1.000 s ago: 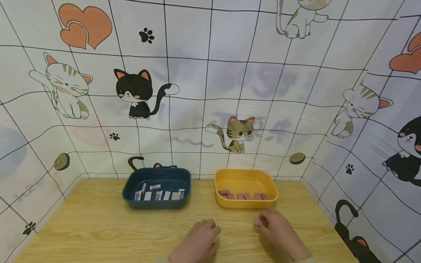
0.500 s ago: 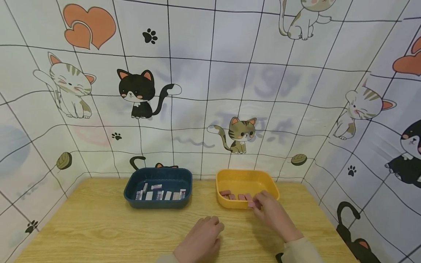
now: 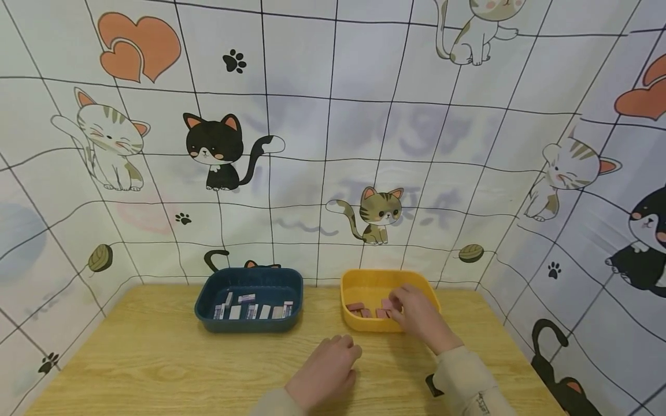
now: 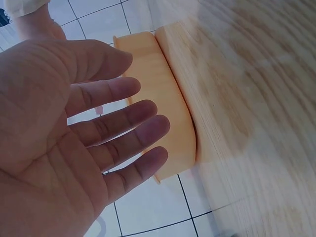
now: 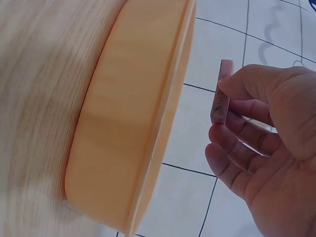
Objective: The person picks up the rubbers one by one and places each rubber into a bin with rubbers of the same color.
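Observation:
My right hand (image 3: pixel 420 315) is over the yellow tray (image 3: pixel 364 325), pinching a small pink eraser (image 5: pixel 222 94) between thumb and fingers. In the right wrist view the eraser stands past the tray's rim, its narrow side specked with dark smudges. Several other pink erasers (image 3: pixel 355 307) lie inside the tray along its near side, some hidden behind the hand. My left hand (image 3: pixel 328 367) hovers near the table in front of the trays. In the left wrist view its fingers (image 4: pixel 133 126) are relaxed and spread, with nothing held.
A dark blue tray (image 3: pixel 248 327) at the back left holds several white and purple-sleeved erasers (image 3: pixel 252 312). The wood-grain table (image 3: pixel 171 364) meets a cat-print wall covering (image 3: pixel 312 115) behind the trays. Something small and black (image 3: pixel 433 386) shows beside the right sleeve.
My right hand has carried the pink eraser from in front of the yellow tray, past its near rim, to above its inside. The left hand has shifted slightly right and forward.

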Demonstrator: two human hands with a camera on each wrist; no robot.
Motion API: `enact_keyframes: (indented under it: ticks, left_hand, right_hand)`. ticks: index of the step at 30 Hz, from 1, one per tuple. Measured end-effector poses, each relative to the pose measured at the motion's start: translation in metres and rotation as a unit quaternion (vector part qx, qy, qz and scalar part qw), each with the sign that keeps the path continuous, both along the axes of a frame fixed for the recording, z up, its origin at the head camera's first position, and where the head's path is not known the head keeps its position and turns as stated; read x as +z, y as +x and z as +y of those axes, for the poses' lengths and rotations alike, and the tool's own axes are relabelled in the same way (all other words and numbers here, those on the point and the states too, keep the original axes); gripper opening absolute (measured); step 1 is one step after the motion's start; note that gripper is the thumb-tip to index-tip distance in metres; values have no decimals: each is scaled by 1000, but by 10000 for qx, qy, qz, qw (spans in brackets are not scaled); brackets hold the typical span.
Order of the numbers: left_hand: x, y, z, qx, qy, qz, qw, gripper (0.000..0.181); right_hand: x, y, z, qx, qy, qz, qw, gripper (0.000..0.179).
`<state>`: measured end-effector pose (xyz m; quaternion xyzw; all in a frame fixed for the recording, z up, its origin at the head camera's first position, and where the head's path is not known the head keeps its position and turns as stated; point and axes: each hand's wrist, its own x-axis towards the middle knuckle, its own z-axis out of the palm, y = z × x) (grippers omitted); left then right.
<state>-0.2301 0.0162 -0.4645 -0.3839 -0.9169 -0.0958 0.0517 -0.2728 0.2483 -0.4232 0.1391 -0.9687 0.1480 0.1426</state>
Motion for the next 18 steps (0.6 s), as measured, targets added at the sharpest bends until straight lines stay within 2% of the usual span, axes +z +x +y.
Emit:
enact_keyframes:
  ticks: [7, 13, 18]
  left_hand:
    - [-1, -8, 5, -50, -64, 200, 9998, 13]
    - [-3, -14, 11, -53, -111, -11, 9999, 12]
    - [-3, -15, 14, -63, -149, -8, 9999, 11]
  right_hand:
    - [-3, -17, -5, 106, 48, -142, 9998, 12]
    - [-11, -35, -10, 9, -115, -574, 9983, 12]
    - [-18, -49, -11, -1, -194, -756, 9969, 9]
